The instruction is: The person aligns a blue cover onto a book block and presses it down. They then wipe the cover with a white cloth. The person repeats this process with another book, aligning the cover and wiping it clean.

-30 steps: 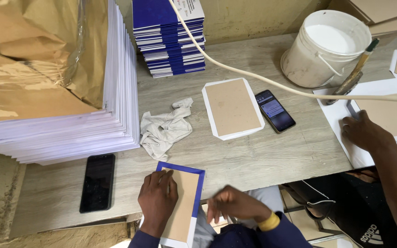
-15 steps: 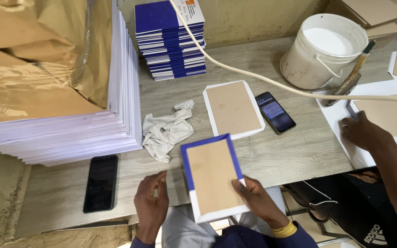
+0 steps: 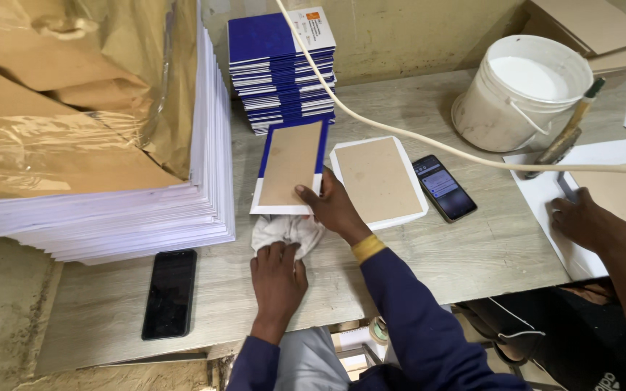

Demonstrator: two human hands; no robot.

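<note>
Blue-edged cover (image 3: pixel 289 168) has moved up to mid-frame — right hand (image 3: pixel 335 206) pinches its lower corner; left hand (image 3: pixel 278 271) now presses flat on the white rag (image 3: pixel 284 230).

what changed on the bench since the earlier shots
The blue-edged cover went from the near edge up the table toward the stack of blue books, carried by the right hand. The left hand let go of it and now presses the white cloth. The bare board, both phones, the bucket and the co-worker's hand stayed put.
</note>
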